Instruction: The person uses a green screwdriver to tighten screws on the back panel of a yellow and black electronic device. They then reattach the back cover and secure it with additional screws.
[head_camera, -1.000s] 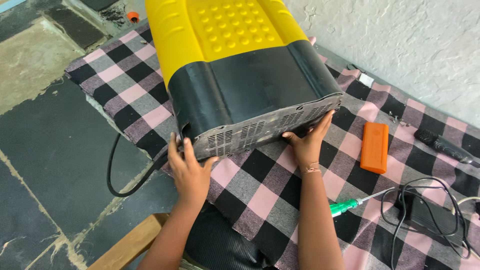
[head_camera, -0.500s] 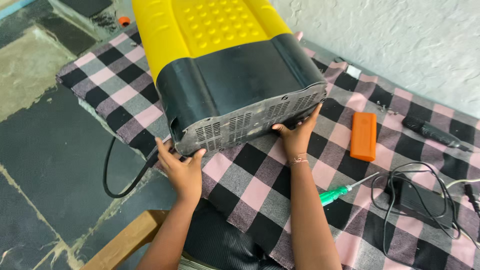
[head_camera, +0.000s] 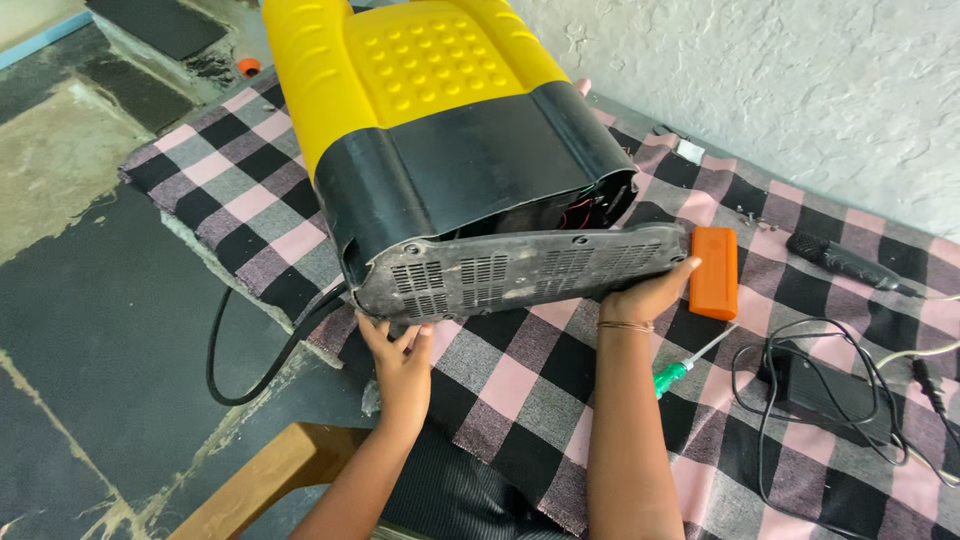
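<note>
1. The yellow-and-black sprayer (head_camera: 450, 130) lies at upper centre on the cloth (head_camera: 520, 390); its grey base plate (head_camera: 520, 272) gapes at the right end.
2. The left hand (head_camera: 400, 355) grips the plate's lower left corner; the right hand (head_camera: 650, 295) clasps its right end.
3. Right of them: orange block (head_camera: 715, 272), green screwdriver (head_camera: 685, 365), black charger (head_camera: 825, 395).
4. The checked cloth covers a dark stone floor (head_camera: 90, 330), beside a white rough wall (head_camera: 800, 90).

Yellow, black and pink check

The machine (head_camera: 450, 130) at twelve o'clock is yellow above and black below, with a grey vented base panel (head_camera: 520, 272). It lies on a cloth (head_camera: 520, 390) checked pink, black and grey. At three o'clock sits an orange block (head_camera: 714, 272); a green-handled screwdriver (head_camera: 672, 375) is at four o'clock.
</note>
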